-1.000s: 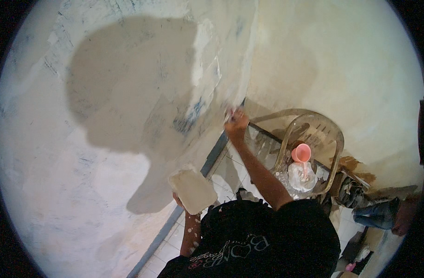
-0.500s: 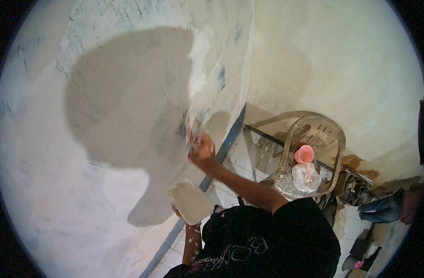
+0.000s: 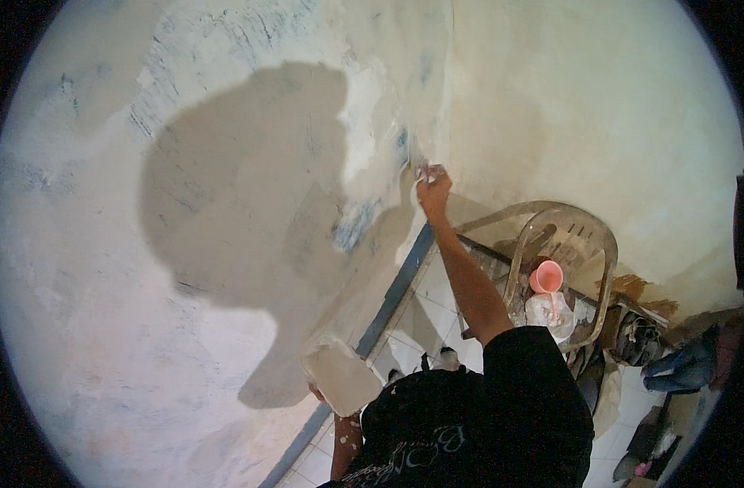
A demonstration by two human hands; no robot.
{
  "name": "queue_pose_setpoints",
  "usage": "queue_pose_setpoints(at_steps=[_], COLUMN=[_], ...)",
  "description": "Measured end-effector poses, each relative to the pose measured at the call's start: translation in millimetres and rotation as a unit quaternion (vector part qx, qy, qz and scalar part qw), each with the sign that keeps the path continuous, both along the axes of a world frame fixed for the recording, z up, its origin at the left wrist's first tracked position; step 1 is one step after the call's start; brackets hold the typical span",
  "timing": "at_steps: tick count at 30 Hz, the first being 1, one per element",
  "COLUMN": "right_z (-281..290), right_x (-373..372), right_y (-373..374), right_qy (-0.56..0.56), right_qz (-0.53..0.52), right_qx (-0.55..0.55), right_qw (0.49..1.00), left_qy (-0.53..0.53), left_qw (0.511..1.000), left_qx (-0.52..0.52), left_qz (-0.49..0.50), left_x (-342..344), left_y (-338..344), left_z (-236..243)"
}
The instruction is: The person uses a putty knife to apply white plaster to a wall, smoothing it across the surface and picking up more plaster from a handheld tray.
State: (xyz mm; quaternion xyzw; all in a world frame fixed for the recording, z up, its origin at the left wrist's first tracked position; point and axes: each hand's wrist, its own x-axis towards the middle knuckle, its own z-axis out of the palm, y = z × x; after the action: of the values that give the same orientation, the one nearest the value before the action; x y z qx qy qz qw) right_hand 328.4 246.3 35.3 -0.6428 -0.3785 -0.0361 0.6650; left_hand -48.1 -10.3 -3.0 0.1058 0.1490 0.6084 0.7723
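Note:
My right hand (image 3: 434,193) is closed at the left wall (image 3: 225,342), close to the corner, with whitish smears on its fingers. What it grips is too small and pale to make out. Low at the left, my left hand (image 3: 316,392) holds a pale rectangular board (image 3: 344,379) with rounded corners from beneath. Most of that hand's fingers are hidden under the board. White filler covers much of the wall, with a bluish bare patch (image 3: 355,226) below and left of my right hand. My shadow falls across the wall.
A stained plastic armchair (image 3: 606,260) stands in the corner, bearing a pink dipper (image 3: 544,277) and a clear plastic bag (image 3: 556,319). Blue skirting (image 3: 398,285) edges the white tiled floor (image 3: 429,313). Cloths and bundled items (image 3: 639,337) lie at right.
My right hand has moved up and right along the wall toward the corner, its arm stretching further. The bluish patch it was covering now shows. My left hand still holds the board.

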Motion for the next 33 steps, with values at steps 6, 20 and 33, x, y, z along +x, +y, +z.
queue_pose_setpoints(at_steps=[6, 20, 33], right_z=[-22.1, 66.6, 17.0], right_x=[-121.6, -88.2, -32.2], right_y=[-78.5, -61.7, -2.9], right_qy=[-0.207, -0.216, -0.049], right_qz=[0.022, 0.002, 0.068], right_qx=[0.038, 0.052, -0.088], right_qw=[0.977, 0.975, 0.993], left_qy=[-0.009, -0.036, -0.040], left_qw=[0.995, 0.999, 0.999], left_qx=[-0.061, -0.016, -0.015], left_qz=[0.073, 0.037, 0.031], left_x=[6.5, 26.1, 25.3], left_y=[-6.9, -22.4, -22.5], left_z=[-9.5, 0.7, 7.3])
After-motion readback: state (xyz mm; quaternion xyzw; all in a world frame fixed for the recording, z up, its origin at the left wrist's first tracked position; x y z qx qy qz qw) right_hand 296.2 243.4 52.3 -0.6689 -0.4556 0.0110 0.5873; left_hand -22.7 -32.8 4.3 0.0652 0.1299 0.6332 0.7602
